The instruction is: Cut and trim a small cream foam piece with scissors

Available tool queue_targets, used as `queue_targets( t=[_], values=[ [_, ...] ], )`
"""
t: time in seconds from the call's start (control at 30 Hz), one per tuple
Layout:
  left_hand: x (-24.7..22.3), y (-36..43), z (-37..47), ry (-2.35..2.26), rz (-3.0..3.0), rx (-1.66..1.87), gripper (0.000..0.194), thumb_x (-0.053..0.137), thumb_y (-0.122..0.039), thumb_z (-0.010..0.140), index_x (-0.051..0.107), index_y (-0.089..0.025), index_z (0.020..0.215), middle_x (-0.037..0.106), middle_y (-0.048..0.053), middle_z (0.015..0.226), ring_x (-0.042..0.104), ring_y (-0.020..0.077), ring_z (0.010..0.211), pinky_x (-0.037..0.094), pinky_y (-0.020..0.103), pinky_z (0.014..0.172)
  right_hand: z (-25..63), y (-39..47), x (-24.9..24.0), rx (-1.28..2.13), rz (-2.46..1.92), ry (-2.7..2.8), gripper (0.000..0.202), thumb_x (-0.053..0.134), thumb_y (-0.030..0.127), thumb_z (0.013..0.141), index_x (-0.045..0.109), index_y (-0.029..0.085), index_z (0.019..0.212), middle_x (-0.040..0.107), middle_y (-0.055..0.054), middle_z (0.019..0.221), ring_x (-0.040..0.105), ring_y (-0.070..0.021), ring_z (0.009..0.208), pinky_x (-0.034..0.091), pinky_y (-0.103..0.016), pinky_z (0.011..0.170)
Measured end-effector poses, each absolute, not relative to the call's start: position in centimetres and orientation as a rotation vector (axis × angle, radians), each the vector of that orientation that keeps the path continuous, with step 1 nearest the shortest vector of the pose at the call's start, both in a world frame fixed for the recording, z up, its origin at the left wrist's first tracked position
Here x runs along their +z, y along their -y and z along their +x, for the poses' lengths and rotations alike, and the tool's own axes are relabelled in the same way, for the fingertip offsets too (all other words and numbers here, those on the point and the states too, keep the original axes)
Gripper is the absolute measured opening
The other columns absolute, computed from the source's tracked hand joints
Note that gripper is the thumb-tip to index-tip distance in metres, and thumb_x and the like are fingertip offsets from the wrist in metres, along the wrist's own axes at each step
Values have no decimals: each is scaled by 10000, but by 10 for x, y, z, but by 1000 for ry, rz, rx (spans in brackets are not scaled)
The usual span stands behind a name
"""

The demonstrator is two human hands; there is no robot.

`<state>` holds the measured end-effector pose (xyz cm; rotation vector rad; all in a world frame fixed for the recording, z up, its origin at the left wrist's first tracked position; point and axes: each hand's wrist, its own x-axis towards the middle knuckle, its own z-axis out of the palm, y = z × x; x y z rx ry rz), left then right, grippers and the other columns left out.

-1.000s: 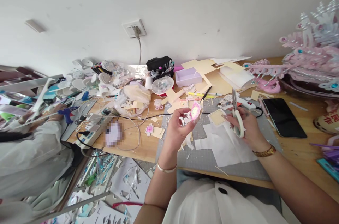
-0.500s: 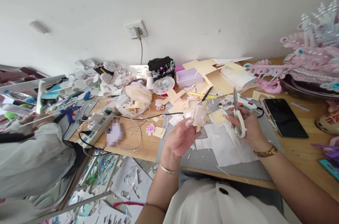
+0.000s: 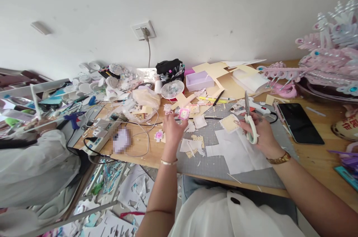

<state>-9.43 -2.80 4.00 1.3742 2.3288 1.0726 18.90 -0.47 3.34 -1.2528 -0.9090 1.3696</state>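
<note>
My left hand (image 3: 173,130) reaches over the middle of the table, its fingers bent around a small square card with a pink border (image 3: 184,114). In my right hand (image 3: 264,132) are white-handled scissors (image 3: 252,129), blades pointing up and away. A cream square card (image 3: 228,123) with a dotted edge also sits at the right fingertips. Below my left hand lie white paper scraps (image 3: 185,145) and cream cut-outs on the grey cutting mat (image 3: 207,166). A pink cut-out piece (image 3: 159,136) rests left of my left wrist. Thin white sheets (image 3: 240,155) lie under my right hand.
A black phone (image 3: 301,123) lies at right, near a white glue gun (image 3: 260,108). Behind are a lilac box (image 3: 199,81), cream cardboard (image 3: 232,89) and a pen bag (image 3: 169,71). A power strip (image 3: 100,136) and cables run left; a co-worker's sleeve (image 3: 56,151) is beside them.
My left hand has let go of the crumpled white paper and cut-outs, moved left and taken the pink-bordered card. The cream card beside the pink cut-out is gone. My right hand barely moved.
</note>
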Motion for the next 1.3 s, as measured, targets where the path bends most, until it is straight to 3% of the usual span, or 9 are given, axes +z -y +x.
queue_targets(
  t=[0.13, 0.23, 0.37, 0.43, 0.5, 0.6, 0.73, 1.03, 1.3],
  values=[
    [33, 14, -109, -2499, 1449, 810, 404, 802, -248, 704, 633, -159, 1060, 614, 194, 1210, 537, 382, 1232, 391, 523, 1076, 187, 6, 34, 1382, -1261, 879, 558, 1007, 385, 372, 653, 238, 776, 633, 71, 605, 477, -67, 397, 392, -208, 344],
    [36, 16, -97, -2463, 1476, 987, 491, 819, -277, 715, 615, -173, 1149, 587, 195, 1281, 508, 377, 1272, 372, 533, 1096, 187, 6, 37, 1386, -1252, 882, 507, 1007, 373, 407, 653, 247, 746, 599, 72, 572, 471, -71, 388, 375, -219, 348],
    [45, 24, -55, -1754, 1384, 1138, 328, 755, -400, 810, 668, -184, 1041, 677, 140, 1154, 622, 277, 1075, 474, 429, 983, 186, 2, 47, 1401, -1221, 859, 519, 1006, 366, 378, 656, 261, 747, 543, 87, 519, 447, -86, 372, 356, -239, 335],
    [50, 23, -32, -1354, 1180, 1060, 373, 717, -488, 843, 689, -182, 1053, 719, 120, 1091, 656, 255, 1035, 496, 400, 947, 185, -1, 54, 1398, -1216, 864, 516, 997, 372, 385, 650, 258, 750, 542, 92, 521, 456, -89, 377, 357, -237, 338],
    [55, 19, -11, -1072, 971, 1011, 445, 752, -526, 813, 703, -198, 1109, 742, 96, 1077, 679, 238, 1021, 501, 392, 960, 185, -4, 61, 1387, -1207, 881, 497, 988, 386, 407, 646, 255, 744, 552, 91, 527, 469, -87, 383, 359, -233, 344],
    [59, 10, 10, -845, 724, 945, 457, 874, -497, 688, 739, -176, 984, 762, 82, 1006, 701, 214, 949, 512, 397, 982, 185, -7, 68, 1378, -1187, 873, 493, 984, 410, 406, 646, 252, 728, 556, 91, 520, 473, -80, 389, 359, -220, 350],
    [59, 5, 23, -841, 627, 999, 440, 917, -426, 637, 758, -149, 939, 769, 92, 1027, 714, 216, 940, 533, 418, 982, 184, -7, 68, 1313, -1172, 868, 501, 984, 405, 402, 647, 248, 738, 586, 83, 549, 470, -75, 401, 368, -215, 358],
    [48, 6, 26, -1071, 775, 1114, 481, 896, -607, 543, 711, -185, 682, 700, 11, 704, 627, 137, 686, 528, 283, 715, 182, -5, 55, 1284, -1154, 878, 502, 982, 388, 429, 643, 240, 769, 622, 74, 579, 475, -74, 411, 393, -216, 373],
    [45, 2, 24, -1106, 831, 1114, 540, 892, -639, 513, 628, -174, 591, 650, 0, 654, 607, 131, 663, 533, 275, 681, 184, -7, 48, 1274, -1154, 896, 484, 967, 336, 455, 647, 232, 803, 595, 78, 559, 465, -81, 384, 376, -220, 341]
  ],
)
